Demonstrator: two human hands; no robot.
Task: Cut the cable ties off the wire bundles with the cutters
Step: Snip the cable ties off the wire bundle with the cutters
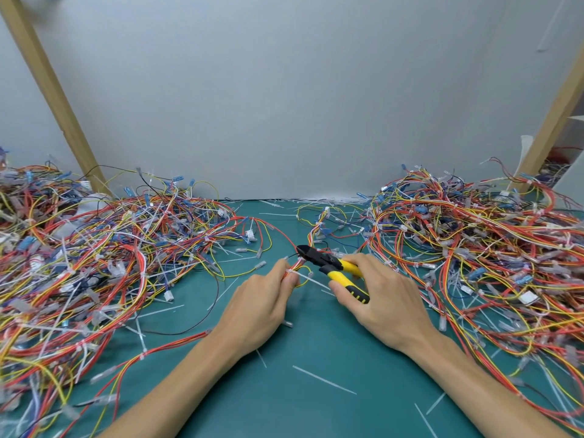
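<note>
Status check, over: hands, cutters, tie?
Left hand pinches wire bundle at its cable tie. Right hand grips cutters, tip beside the bundle, tie uncut. Left wire pile and right wire pile crowd close.

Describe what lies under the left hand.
Green mat and a clear sleeve poking out at the palm's edge. The left hand pinches a wire bundle at its cable tie; whatever lies beneath the palm is covered.

The cutters (328, 263), black-nosed with yellow handles, sit in the right hand (376, 298), nose aimed at a thin wire bundle (295, 266) pinched by the left hand (262, 298). A white cable tie (311, 279) rings that bundle, its tail sticking out rightward. More tied wires lie tangled in a left heap (104, 263) and a right heap (480, 248).
</note>
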